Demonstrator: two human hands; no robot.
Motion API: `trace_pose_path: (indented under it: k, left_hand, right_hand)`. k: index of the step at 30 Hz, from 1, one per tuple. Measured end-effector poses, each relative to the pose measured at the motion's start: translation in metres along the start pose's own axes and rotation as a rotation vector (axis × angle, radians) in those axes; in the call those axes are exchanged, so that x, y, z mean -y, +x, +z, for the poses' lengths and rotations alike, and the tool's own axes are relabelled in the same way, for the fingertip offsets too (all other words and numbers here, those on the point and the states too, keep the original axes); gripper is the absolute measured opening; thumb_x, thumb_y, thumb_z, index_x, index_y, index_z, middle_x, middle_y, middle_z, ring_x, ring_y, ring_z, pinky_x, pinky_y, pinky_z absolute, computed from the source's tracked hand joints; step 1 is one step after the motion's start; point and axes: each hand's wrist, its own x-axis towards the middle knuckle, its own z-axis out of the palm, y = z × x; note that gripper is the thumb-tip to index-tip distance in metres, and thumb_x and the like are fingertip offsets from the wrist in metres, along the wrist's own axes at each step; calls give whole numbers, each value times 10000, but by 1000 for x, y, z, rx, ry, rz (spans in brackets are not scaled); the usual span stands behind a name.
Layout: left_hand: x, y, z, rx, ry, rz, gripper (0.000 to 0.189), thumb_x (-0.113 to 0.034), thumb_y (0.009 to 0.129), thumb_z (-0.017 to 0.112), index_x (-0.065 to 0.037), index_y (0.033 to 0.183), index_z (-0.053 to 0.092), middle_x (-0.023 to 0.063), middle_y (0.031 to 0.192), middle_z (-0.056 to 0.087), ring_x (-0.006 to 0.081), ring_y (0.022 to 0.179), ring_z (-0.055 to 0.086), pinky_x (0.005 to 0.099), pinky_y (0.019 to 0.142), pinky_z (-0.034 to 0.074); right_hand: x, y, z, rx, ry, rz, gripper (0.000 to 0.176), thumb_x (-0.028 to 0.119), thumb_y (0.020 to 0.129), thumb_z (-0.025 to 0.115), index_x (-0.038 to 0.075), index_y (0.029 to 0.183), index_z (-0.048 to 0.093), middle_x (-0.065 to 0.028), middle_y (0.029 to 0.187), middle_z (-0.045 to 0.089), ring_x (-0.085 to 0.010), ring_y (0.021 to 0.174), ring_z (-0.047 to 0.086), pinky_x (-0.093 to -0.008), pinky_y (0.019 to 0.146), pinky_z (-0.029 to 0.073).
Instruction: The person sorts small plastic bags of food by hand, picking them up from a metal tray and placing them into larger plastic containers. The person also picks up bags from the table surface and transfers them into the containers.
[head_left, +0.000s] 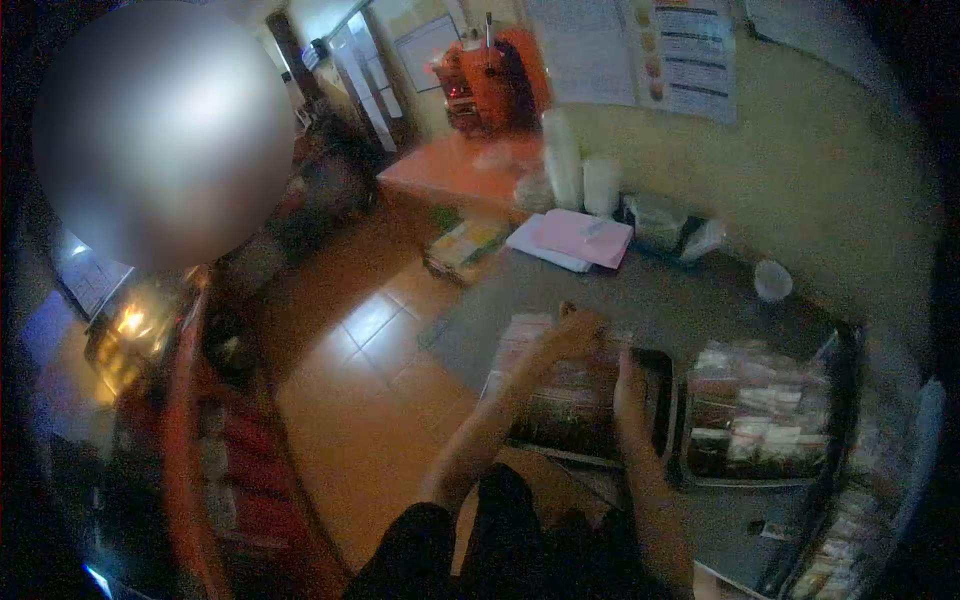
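Left hand: we find the left hand [577,335] at the far edge of the dark tray [660,392], on its wrapped packets [565,405]. The fingers look curled, but blur hides whether they pinch anything.
Right hand: the right hand [630,385] lies at the tray's right side, over the packets. We cannot tell its grip.
Tray location: mid grey counter [680,300], at its near edge, directly before us.
Second tray: the second tray [752,480] sits just right of the first and is full of similar packets. Their labels are unreadable.
Far counter: we note pink papers [580,235], white cup stacks [562,160] and a clear cup [772,280].
Cut off: further packets [835,560] at near right vanish into the dark frame edge.
Other person: a person stands at far left, the body lost in shadow.
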Motion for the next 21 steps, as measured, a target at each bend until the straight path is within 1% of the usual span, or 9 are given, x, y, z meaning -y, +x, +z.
trace_pose_path:
  k: [3, 4, 6, 9, 13, 16, 18, 20, 21]
  left_hand:
    - [40, 12, 37, -71, -35, 20, 345, -342, 821, 630, -75, 1038, 655, 175, 1052, 629, 355, 1029, 568, 518, 972, 355]
    - [47, 17, 49, -95, -48, 27, 331, -346, 808, 641, -74, 994, 672, 172, 1003, 647, 360, 987, 588, 527, 966, 349]
    - [27, 11, 34, -155, -16, -14, 317, -368, 781, 662, -78, 906, 691, 160, 914, 669, 366, 914, 613, 546, 947, 343]
    - [-29, -24, -27, -206, 73, -119, 329, -409, 756, 679, -89, 831, 688, 140, 843, 673, 364, 857, 625, 575, 927, 335]
    - [-10, -14, -15, -133, 57, -129, 363, -440, 769, 671, -98, 892, 674, 129, 878, 671, 360, 883, 625, 606, 952, 304]
    - [-26, -21, -32, -41, 87, -185, 357, -419, 822, 626, -87, 952, 652, 127, 964, 651, 352, 962, 604, 620, 994, 280]
    - [-28, -26, -30, -203, 110, -187, 335, -384, 866, 580, -75, 986, 637, 129, 1043, 623, 342, 1040, 573, 627, 1025, 261]
    - [-13, -21, 3, -602, 115, -133, 309, -340, 906, 532, -66, 1011, 624, 134, 1124, 586, 328, 1121, 532, 634, 1050, 239]
    - [-17, -26, 0, -585, 146, -147, 297, -327, 914, 518, -69, 1018, 623, 133, 1152, 569, 323, 1143, 515, 637, 1052, 238]
  right_hand:
    - [5, 4, -1, 35, 1, 92, 641, 486, 1007, 308, 17, 1443, 327, -167, 1472, 349, -299, 1386, 277, -415, 1146, 192]
    - [29, -7, -1, 44, -32, 116, 609, 467, 1010, 308, 15, 1411, 375, -161, 1441, 394, -289, 1336, 342, -407, 1114, 242]
    - [73, -27, 0, 63, -95, 165, 560, 429, 1015, 308, 10, 1347, 472, -148, 1378, 484, -270, 1235, 470, -392, 1049, 343]
    - [47, -29, -1, -31, -73, -3, 604, 469, 1007, 300, 3, 1359, 454, -163, 1389, 454, -287, 1266, 431, -405, 1063, 313]
    - [9, -22, -3, -132, -87, -177, 645, 507, 999, 296, -8, 1358, 446, -181, 1383, 438, -308, 1276, 410, -421, 1065, 296]
    - [-8, -15, -3, -156, -152, -175, 634, 501, 1000, 306, -18, 1320, 480, -190, 1330, 482, -324, 1214, 464, -429, 1031, 334]
    - [-3, -21, -3, -159, -153, -120, 628, 498, 1000, 311, -23, 1297, 498, -197, 1299, 507, -336, 1174, 494, -436, 1009, 356]
    - [14, -32, -3, -156, -141, -42, 608, 482, 1000, 320, -19, 1294, 496, -200, 1294, 509, -345, 1165, 500, -441, 1005, 362]
    - [16, -33, -3, -156, -144, -33, 591, 468, 1000, 326, -13, 1302, 487, -199, 1304, 502, -347, 1174, 493, -442, 1010, 359]
